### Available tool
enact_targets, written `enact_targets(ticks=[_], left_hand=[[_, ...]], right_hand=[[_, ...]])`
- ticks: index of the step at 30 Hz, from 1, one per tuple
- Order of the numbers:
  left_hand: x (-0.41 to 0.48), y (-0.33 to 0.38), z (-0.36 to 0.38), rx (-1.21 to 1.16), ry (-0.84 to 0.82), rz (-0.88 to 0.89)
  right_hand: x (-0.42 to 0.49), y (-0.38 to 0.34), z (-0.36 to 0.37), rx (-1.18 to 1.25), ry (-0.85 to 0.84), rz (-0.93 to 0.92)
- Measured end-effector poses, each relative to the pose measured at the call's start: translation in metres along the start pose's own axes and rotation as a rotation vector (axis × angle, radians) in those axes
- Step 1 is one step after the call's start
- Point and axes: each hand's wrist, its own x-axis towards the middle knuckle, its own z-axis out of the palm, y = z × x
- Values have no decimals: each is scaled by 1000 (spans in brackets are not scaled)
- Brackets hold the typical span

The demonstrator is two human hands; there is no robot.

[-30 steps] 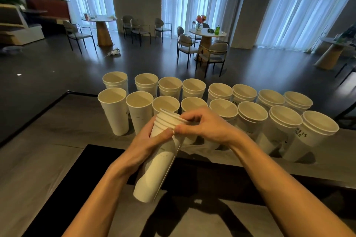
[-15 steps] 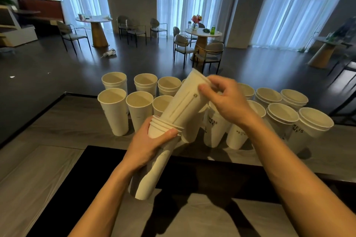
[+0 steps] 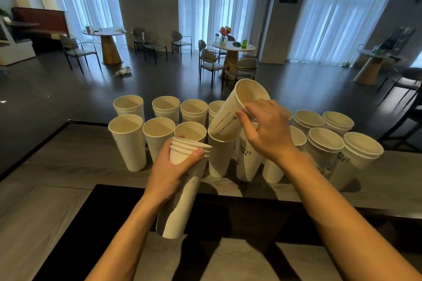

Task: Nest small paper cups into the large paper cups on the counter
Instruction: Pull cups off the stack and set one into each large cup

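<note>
Since the loose cup (image 3: 228, 114) is tilted with its base at the mouth of the target cup (image 3: 220, 159), I read this as mid-insertion. The base leads and the rim leans up and to the right, so it can swing upright as it drops. My right hand (image 3: 269, 134) pinches it near the rim, fingers on the wall and lip, which leaves the lower body free to enter. The target cup stands upright in the front row on the desk (image 3: 68, 155), packed against its neighbours, so they should brace it against tipping.

My left hand (image 3: 171, 173) is wrapped round the stack (image 3: 175, 219) just under its rims, thumb across the front. The stack is angled, foot low toward me, mouth up beside the target cup (short reach for the next pull).

The right-side cups (image 3: 324, 141) show doubled rims, so I judge those done. The left front cups (image 3: 126, 141) show single rims, so they are likely pending. I can't call the size difference between loose cup and target cup from here. Risk: an off-axis entry snags the rim and knocks the row.
</note>
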Motion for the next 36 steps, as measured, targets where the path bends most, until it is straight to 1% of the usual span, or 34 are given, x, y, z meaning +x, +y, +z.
enact_targets(ticks=[2, 5, 8, 10, 13, 21, 23, 25, 27, 29, 30, 31, 32, 35, 36], left_hand=[[-1, 1, -1, -13, -9, 0], [-3, 0, -3, -8, 0, 9], [-3, -1, -4, -13, 8, 15], [-4, -1, -5, -20, 11, 18], [-3, -3, -9, -12, 4, 16], [-1, -12, -18, -30, -18, 13], [0, -13, -19, -32, -24, 11], [2, -14, -21, -27, -30, 11], [3, -16, -25, -30, -37, 13], [4, -16, -30, -45, -35, 2], [5, -16, -33, -65, -33, -9], [5, -15, -36, -92, -33, -22], [4, -13, -37, -118, -36, -36], [1, -6, -44, -147, -50, -58], [-1, -4, -47, -137, -58, -55]], right_hand=[[1, 3, 7, -25, -109, 24], [6, 4, 19, -92, -323, 48], [6, 1, 33, -171, -541, 25], [1, 2, 43, -199, -630, 17], [-7, 5, 55, -210, -683, 22], [-8, 5, 67, -215, -698, 13], [-7, 4, 65, -211, -677, 18], [-7, 4, 64, -193, -604, 8], [-7, -4, 62, -126, -459, -4], [-6, -19, 61, 11, -291, -55], [-5, -29, 60, 104, -260, -73], [-4, -39, 59, 214, -290, -68], [-3, -49, 58, 325, -384, -31], [2, -71, 56, 627, -803, 163], [3, -74, 57, 683, -876, 198]])
